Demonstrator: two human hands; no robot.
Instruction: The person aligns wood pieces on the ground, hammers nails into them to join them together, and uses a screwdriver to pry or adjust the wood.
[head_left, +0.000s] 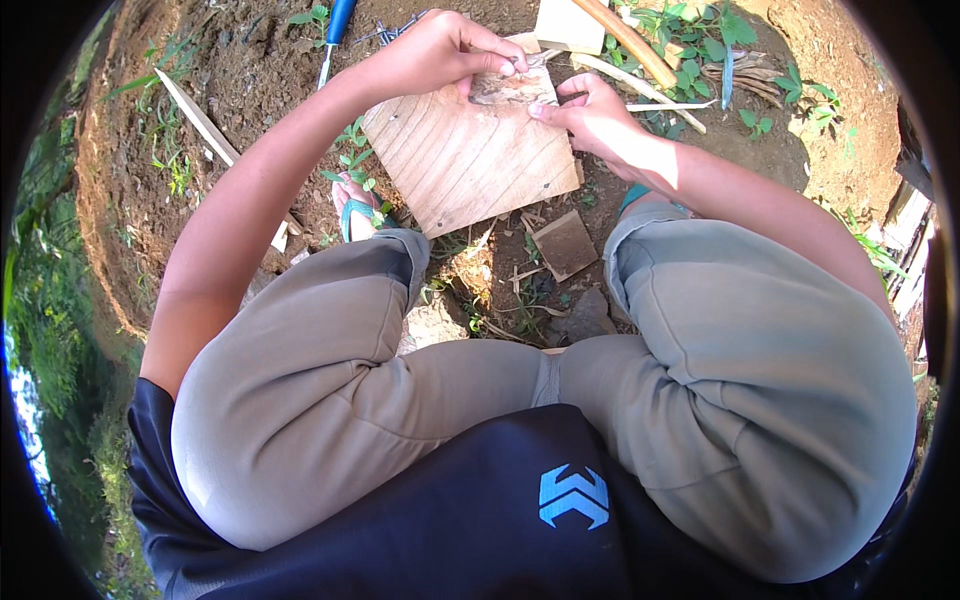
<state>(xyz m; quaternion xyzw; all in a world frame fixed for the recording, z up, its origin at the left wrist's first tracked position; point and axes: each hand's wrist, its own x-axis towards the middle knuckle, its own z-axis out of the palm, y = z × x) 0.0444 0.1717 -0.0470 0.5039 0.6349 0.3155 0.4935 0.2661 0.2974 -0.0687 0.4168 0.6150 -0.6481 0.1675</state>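
A flat wooden board (pixel 470 160) with curved grain lies between my feet, its far part knotted and darker. My left hand (pixel 447 55) is over the far edge of the board, thumb and forefinger pinched together; what lies between the fingertips is too small to make out. My right hand (pixel 592 115) is closed on the board's right edge, with the thumb on top and the fingers curled at the side. A few small dark nail heads show on the board's surface. Beyond my left wrist lies a small heap of thin dark nails (pixel 385 36).
A blue-handled tool (pixel 339 22) lies at the far left. A wooden block (pixel 570 25), a long wooden handle (pixel 630 42) and thin sticks lie at the far right. Nearer me is a small square wood piece (pixel 565 246). Green plants grow from the brown soil.
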